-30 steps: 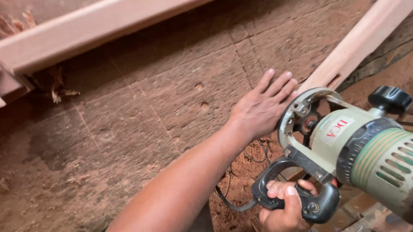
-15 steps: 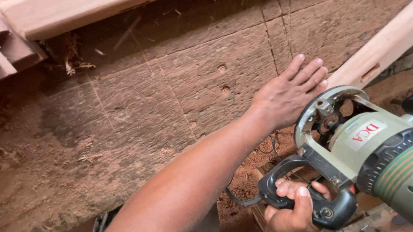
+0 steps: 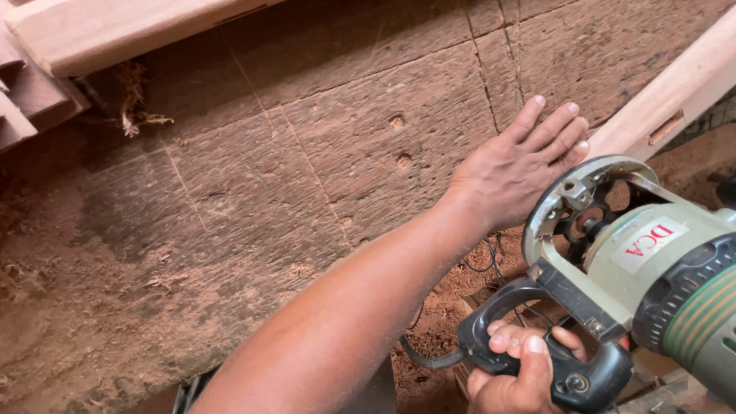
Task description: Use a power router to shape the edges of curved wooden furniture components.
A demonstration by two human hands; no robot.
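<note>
The rough, dusty table point(image 3: 297, 204) fills the view, pale wooden beams point(image 3: 685, 81) across it. My green router point(image 3: 685, 286) sits low right — my right hand point(image 3: 512, 381) clenched round its black handle point(image 3: 569, 376), my left hand point(image 3: 520, 167) flat, fingers spread, just beside its base.

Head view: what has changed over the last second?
The view drifted, so the slab's two holes came into sight. The left hand stays flat on the slab; the right hand keeps gripping the router's black handle. Nothing was taken up or released.
</note>
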